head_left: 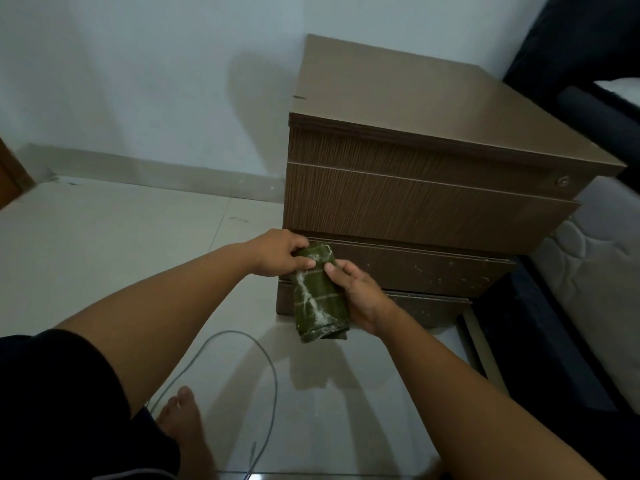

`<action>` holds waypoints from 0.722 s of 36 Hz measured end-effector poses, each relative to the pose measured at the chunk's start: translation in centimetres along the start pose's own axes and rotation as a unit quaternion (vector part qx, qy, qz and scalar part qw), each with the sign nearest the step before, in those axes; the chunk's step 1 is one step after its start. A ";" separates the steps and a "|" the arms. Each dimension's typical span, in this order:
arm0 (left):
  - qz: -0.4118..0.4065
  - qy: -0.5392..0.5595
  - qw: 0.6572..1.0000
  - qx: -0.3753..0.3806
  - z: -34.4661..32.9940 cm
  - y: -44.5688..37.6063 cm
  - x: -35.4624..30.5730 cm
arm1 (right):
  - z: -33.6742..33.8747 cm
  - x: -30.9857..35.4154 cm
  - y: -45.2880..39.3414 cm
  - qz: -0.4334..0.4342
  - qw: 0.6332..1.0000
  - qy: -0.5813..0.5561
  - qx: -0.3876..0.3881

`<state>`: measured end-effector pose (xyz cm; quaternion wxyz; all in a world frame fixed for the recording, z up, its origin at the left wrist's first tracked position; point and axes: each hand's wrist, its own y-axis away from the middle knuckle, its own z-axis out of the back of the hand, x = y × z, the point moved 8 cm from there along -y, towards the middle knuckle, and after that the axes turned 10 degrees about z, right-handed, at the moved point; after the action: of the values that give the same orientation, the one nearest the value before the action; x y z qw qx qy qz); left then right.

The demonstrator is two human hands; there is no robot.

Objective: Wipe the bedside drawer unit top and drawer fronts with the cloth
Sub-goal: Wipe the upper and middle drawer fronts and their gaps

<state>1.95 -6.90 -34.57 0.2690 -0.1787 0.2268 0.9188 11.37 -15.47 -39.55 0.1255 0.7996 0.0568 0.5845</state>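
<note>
A brown bedside drawer unit [408, 202] stands in the room corner, with a smooth bare top [408, 95] and wood-grain drawer fronts. The lowest drawer front [433, 271] is dark and speckled. A folded green cloth [317, 296], streaked with pale dust, hangs in front of the unit's lower left corner. My left hand [280, 252] pinches the cloth's upper end. My right hand [360, 296] grips its right side. The cloth is apart from the drawer fronts.
A grey cable [242, 368] loops over the pale tiled floor beside my bare foot [183, 420]. A mattress [595, 282] and dark bed frame lie right of the unit. White walls meet behind it. A wooden slat [481, 344] leans near the unit's lower right.
</note>
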 end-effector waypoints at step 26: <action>-0.237 -0.308 0.787 -0.478 8.1 4.6 -7.2 | -2.3 -1.4 -1.5 -0.034 0.983 -0.079 -0.162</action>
<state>3.33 -9.20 -23.09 0.4143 -0.0398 -0.3863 0.8231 8.81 -14.02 -40.61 0.2775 0.8100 -0.0218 0.5162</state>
